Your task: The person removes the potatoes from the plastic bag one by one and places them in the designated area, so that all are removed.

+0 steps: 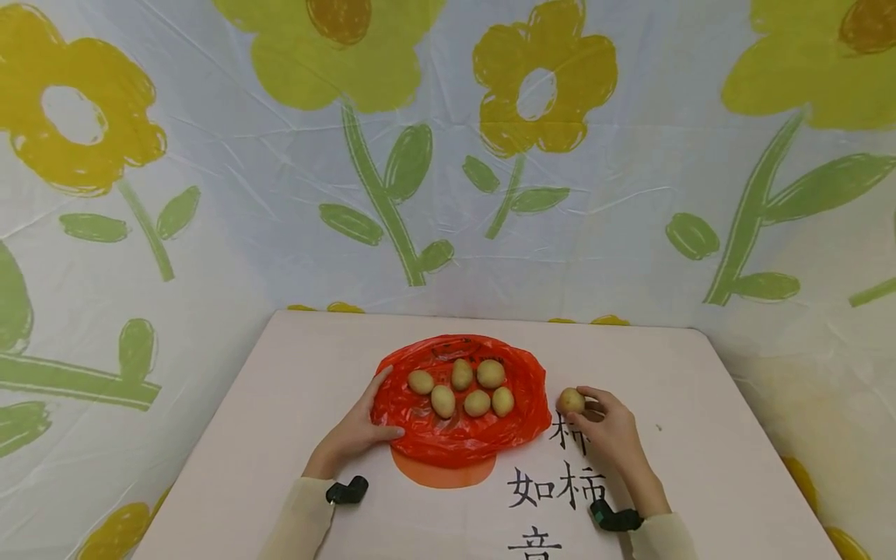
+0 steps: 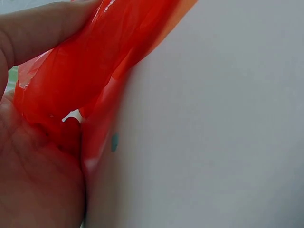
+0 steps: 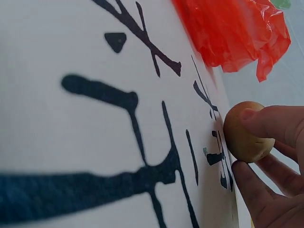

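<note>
A red plastic bag (image 1: 427, 442) lies spread open on the table, with several small potatoes (image 1: 443, 401) grouped in its middle. At the bag's left side, my left hand (image 1: 355, 424) holds the edge; in the left wrist view the thumb (image 2: 52, 28) lies against the red plastic, and some fingers are hidden by it. To the right of the bag, my right hand (image 1: 610, 426) pinches a single potato (image 1: 572, 400) between thumb and fingers. In the right wrist view this potato (image 3: 248, 132) is at the tabletop, apart from the bag.
The pale table (image 1: 266, 412) bears large black printed characters (image 1: 556, 486) at the front right and an orange printed shape (image 1: 444, 473) under the bag's front edge. A flower-patterned cloth (image 1: 616, 233) hangs behind and along the sides.
</note>
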`<action>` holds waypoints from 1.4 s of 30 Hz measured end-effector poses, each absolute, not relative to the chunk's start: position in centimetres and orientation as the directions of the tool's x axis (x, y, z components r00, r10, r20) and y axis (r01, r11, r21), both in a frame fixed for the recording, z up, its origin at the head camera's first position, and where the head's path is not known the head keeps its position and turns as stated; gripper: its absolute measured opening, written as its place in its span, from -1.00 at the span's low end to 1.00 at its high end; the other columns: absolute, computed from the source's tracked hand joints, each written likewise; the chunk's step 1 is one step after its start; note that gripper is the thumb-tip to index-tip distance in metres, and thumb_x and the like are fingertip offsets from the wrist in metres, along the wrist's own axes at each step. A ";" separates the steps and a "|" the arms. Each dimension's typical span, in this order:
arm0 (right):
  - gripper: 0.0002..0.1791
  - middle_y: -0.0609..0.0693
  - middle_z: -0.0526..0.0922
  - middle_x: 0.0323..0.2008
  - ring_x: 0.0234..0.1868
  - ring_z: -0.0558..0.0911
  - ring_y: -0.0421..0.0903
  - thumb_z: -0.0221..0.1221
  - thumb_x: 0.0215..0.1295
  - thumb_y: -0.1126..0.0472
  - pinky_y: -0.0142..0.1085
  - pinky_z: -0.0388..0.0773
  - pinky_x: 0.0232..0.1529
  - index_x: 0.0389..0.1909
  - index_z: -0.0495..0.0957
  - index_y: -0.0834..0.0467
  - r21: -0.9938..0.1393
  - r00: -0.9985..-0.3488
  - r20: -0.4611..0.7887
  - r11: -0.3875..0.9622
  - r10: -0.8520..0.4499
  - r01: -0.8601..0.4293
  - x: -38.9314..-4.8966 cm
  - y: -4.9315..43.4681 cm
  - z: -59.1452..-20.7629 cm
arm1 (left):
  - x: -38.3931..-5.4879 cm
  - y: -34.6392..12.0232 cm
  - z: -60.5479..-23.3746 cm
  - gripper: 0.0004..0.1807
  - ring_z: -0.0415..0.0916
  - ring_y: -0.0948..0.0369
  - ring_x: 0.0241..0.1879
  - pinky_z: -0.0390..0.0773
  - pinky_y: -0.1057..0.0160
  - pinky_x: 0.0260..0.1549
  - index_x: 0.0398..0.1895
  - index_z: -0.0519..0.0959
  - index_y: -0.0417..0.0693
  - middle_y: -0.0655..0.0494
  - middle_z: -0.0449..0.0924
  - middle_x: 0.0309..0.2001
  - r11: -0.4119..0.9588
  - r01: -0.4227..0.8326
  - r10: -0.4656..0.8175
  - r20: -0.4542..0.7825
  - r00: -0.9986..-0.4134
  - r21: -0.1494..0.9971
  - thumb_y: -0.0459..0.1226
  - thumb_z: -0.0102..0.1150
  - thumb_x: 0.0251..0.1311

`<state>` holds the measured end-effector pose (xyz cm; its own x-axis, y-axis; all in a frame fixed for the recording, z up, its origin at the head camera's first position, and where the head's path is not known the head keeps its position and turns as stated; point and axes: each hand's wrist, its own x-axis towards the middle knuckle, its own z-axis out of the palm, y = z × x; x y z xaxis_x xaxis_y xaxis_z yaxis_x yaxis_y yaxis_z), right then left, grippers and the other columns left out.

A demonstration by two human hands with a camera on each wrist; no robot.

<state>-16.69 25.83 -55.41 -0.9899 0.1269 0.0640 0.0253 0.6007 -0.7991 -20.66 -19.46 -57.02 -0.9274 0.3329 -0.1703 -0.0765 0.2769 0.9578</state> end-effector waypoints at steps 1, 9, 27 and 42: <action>-0.40 0.34 0.53 0.25 0.15 0.66 0.32 0.38 0.29 0.30 -0.12 0.72 0.02 0.33 0.46 0.29 -0.800 -0.990 0.059 0.599 0.128 0.030 -16.7 25.8 -55.4 | -20.7 -19.5 -57.1 0.25 -0.16 -0.10 0.64 0.11 -0.26 0.53 0.65 -0.08 0.48 0.11 -0.15 0.68 0.278 -0.075 0.333 -0.169 -0.928 0.958 -0.23 0.57 0.02; -0.39 0.36 0.50 0.29 0.21 0.62 0.35 0.33 0.35 0.24 -0.04 0.71 0.05 0.38 0.42 0.25 -0.792 -0.992 0.015 0.607 0.125 0.064 -16.6 25.7 -55.2 | -20.8 -19.6 -57.2 0.25 -0.16 -0.10 0.64 0.15 -0.25 0.52 0.65 -0.09 0.47 0.11 -0.18 0.68 0.274 -0.069 0.350 -0.166 -0.922 0.959 -0.25 0.56 0.03; -0.41 0.34 0.51 0.28 0.19 0.63 0.34 0.33 0.36 0.27 0.01 0.69 0.08 0.37 0.43 0.23 -0.773 -0.994 0.032 0.633 0.102 0.040 -16.6 25.8 -54.9 | -20.9 -19.6 -57.2 0.29 -0.17 -0.05 0.64 0.05 -0.22 0.56 0.65 -0.12 0.49 0.13 -0.18 0.67 0.265 -0.070 0.352 -0.165 -0.921 0.962 -0.21 0.59 -0.01; -0.46 0.33 0.48 0.32 0.25 0.56 0.34 0.28 0.37 0.35 0.15 0.52 0.24 0.35 0.45 0.27 -0.764 -0.988 0.145 0.641 0.052 -0.078 -16.6 25.5 -53.0 | -20.9 -19.5 -57.1 0.26 -0.07 -0.03 0.62 0.25 -0.17 0.50 0.62 -0.08 0.56 0.17 -0.14 0.66 0.265 -0.117 0.328 -0.203 -0.923 0.957 -0.19 0.59 0.00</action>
